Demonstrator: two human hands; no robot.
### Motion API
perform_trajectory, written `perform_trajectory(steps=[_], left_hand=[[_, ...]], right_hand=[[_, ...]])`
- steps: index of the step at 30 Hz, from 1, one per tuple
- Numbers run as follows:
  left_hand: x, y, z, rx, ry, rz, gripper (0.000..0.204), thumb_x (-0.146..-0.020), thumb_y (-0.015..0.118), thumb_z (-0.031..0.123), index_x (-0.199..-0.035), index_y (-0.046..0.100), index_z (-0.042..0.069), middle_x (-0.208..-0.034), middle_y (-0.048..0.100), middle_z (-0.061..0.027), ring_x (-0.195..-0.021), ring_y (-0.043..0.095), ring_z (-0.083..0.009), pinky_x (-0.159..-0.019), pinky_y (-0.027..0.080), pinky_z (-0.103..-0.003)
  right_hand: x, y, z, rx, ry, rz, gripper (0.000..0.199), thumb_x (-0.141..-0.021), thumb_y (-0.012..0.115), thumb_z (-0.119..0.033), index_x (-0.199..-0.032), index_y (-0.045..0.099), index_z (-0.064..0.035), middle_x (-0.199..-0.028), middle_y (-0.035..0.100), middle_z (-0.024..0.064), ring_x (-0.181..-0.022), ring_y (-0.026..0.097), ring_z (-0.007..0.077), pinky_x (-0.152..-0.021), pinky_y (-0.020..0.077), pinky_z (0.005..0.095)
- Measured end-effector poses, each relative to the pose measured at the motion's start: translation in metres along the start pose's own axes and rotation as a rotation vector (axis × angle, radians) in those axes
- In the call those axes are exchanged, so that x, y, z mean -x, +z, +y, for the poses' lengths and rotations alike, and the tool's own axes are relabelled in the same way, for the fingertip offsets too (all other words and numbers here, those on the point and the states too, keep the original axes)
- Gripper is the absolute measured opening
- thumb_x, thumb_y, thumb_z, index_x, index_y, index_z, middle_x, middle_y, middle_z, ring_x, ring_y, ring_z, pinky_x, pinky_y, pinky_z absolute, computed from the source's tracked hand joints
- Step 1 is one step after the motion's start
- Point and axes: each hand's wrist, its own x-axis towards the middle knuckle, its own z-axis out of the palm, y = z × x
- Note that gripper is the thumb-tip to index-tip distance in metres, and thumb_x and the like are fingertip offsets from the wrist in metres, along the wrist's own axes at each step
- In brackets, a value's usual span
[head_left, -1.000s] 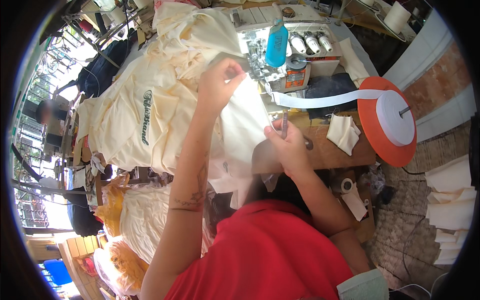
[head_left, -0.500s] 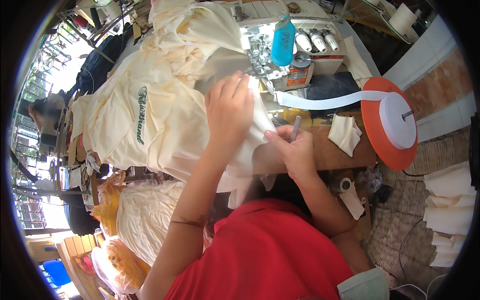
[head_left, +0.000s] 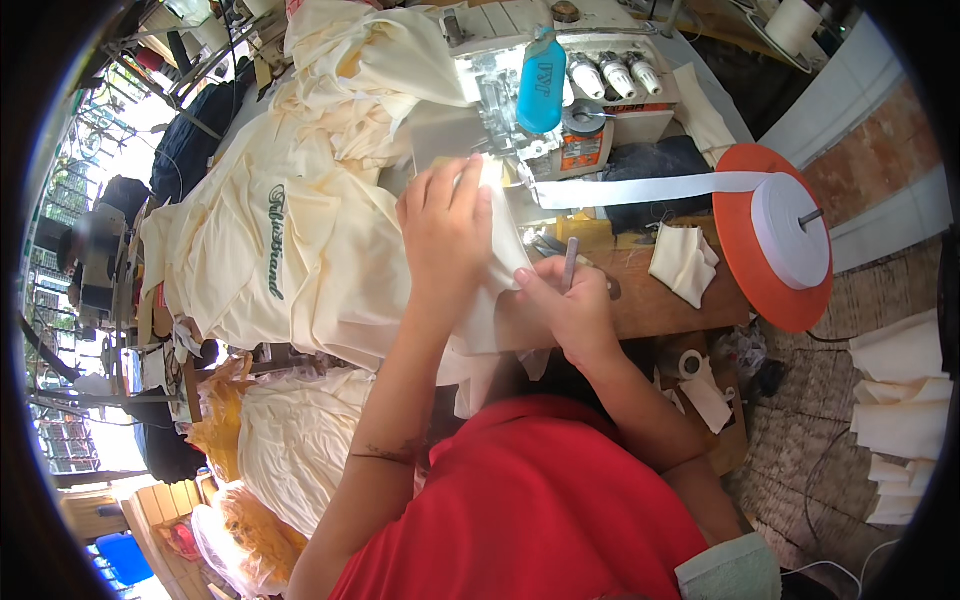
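1. Right hand (head_left: pixel 575 305): thumb and forefinger pinch one cream woven-cloth panel (head_left: pixel 507 240); curled fingers retain one slim grey rod-shaped tool (head_left: pixel 571 262), presumably leaving the thumb free.
2. Left hand (head_left: pixel 445 230): four fingers extend over the panel, apparently steadying it; thumb hidden, grip cannot be told.
3. Panel location: between both hands, before one white metal sewing machine (head_left: pixel 520 18) bearing three white tapered knobs (head_left: pixel 615 75).
4. One white tape reel (head_left: pixel 780 235) stands rightward against one orange disc (head_left: pixel 732 250), apparently for free feeding.

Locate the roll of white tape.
In the head view, the roll of white tape sits on the orange disc at right, its strip running left toward the sewing machine.
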Motion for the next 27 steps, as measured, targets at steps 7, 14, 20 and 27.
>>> perform_trajectory(steps=[7,14,20,27], left_hand=[[-0.031,-0.009,-0.019,0.255,-0.097,-0.108,0.018,-0.09,0.066,0.009,-0.106,0.073,0.003,-0.098,0.067,-0.01,-0.092,0.063,-0.0287,-0.083,0.049,-0.038],[-0.047,-0.01,-0.028,0.766,-0.28,-0.227,0.012,-0.093,0.068,0.006,-0.1,0.061,0.0,-0.094,0.068,-0.0069,-0.088,0.066,-0.016,-0.082,0.051,-0.03],[-0.06,-0.009,-0.049,0.883,-0.355,-0.274,0.024,-0.085,0.077,0.012,-0.101,0.062,0.004,-0.091,0.073,-0.0048,-0.085,0.068,-0.0128,-0.075,0.051,-0.027],[-0.071,-0.006,-0.052,0.77,-0.319,-0.312,0.021,-0.084,0.076,0.01,-0.1,0.063,0.006,-0.09,0.073,-0.0012,-0.07,0.055,-0.0076,-0.068,0.047,-0.025]], right_hand=[[0.0,0.001,0.001,0.053,0.021,-0.003,0.019,-0.094,0.073,-0.017,-0.09,0.071,0.0011,-0.078,0.07,0.0038,-0.072,0.064,0.008,-0.068,0.0494,0.0237],[-0.003,0.001,0.004,0.028,-0.005,-0.002,0.016,-0.093,0.074,-0.016,-0.089,0.069,-0.0005,-0.078,0.069,0.0024,-0.069,0.061,0.0062,-0.065,0.0473,0.0219],[-0.001,0.004,0.001,0.023,0.011,0.006,0.016,-0.093,0.074,-0.015,-0.088,0.068,-0.0012,-0.079,0.069,0.0017,-0.068,0.059,0.0057,-0.063,0.0466,0.0214],[-0.004,0.003,0.003,0.043,-0.01,-0.002,0.016,-0.093,0.074,-0.016,-0.088,0.068,-0.0017,-0.079,0.068,0.0015,-0.068,0.059,0.0056,-0.063,0.0471,0.0212]])
